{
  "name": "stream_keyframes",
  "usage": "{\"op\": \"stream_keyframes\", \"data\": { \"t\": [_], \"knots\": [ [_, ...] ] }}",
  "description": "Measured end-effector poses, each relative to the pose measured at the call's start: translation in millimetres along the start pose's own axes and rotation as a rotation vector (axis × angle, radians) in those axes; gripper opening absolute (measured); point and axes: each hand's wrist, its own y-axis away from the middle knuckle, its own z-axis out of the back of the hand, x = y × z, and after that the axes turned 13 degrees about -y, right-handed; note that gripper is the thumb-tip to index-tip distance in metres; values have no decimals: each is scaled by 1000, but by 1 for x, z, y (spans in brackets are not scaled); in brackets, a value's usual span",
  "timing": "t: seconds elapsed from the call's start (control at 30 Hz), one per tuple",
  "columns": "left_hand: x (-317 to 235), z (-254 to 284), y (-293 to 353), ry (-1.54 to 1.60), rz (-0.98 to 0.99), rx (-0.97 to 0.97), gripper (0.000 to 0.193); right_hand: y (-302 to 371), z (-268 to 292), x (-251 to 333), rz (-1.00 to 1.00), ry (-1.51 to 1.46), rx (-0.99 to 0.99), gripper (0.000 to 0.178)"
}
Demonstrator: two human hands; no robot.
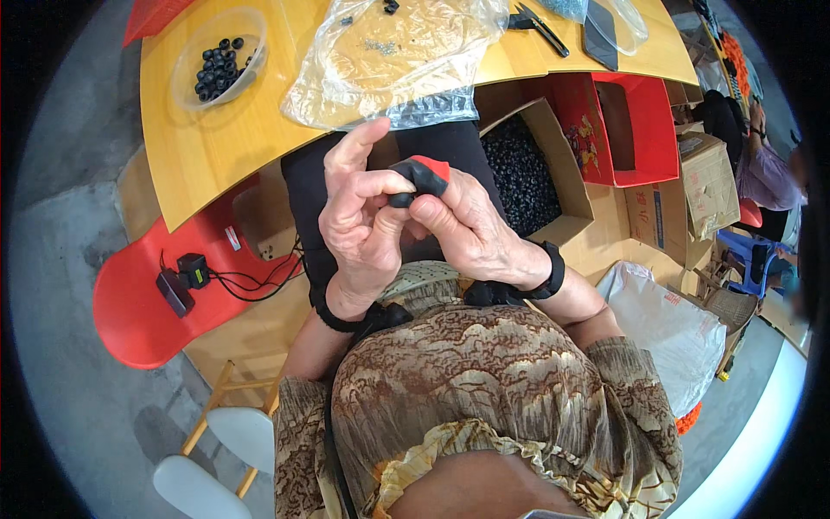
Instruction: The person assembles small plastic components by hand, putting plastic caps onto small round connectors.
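Close together over my lap, my left hand (356,227) and my right hand (481,232) work on a small black part (400,200), mostly covered by fingers. Thumb and index finger of the left hand close on it, while its other fingers are partly raised. A black-and-red finger sleeve (425,175) covers the right index finger, curled above the part; the right thumb presses in from beside it. A clear plastic bowl (186,78) with small round black parts (220,69) stands on the yellow table at the far left. Clear plastic sheeting (389,73) lies ahead, with a few bits on it.
Beneath the table (173,156) at right, a carton (571,186) holds many small black parts, beside a red box (635,130). Scissors (545,33) and a dark phone-like slab (599,39) lie far right. A red chair (130,294) carries a charger and cables at left.
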Motion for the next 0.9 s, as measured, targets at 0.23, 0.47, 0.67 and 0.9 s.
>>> {"op": "stream_keyframes", "data": {
  "t": [0.23,0.47,0.67,0.9],
  "knots": [
    [-37,-20,-15,351,151,-165,54,-7,-4,-7,317,141,-18,16],
    [-29,-23,-41,-148,-331,-150,22,-7,0,10,570,339,-75,8],
    [-29,-32,-42,-52,-50,-155,20,-21,5,-7,445,251,-176,9],
    [-3,-19,-23,280,343,51,73,6,38,4,-161,-109,-472,26]
  ]
}}
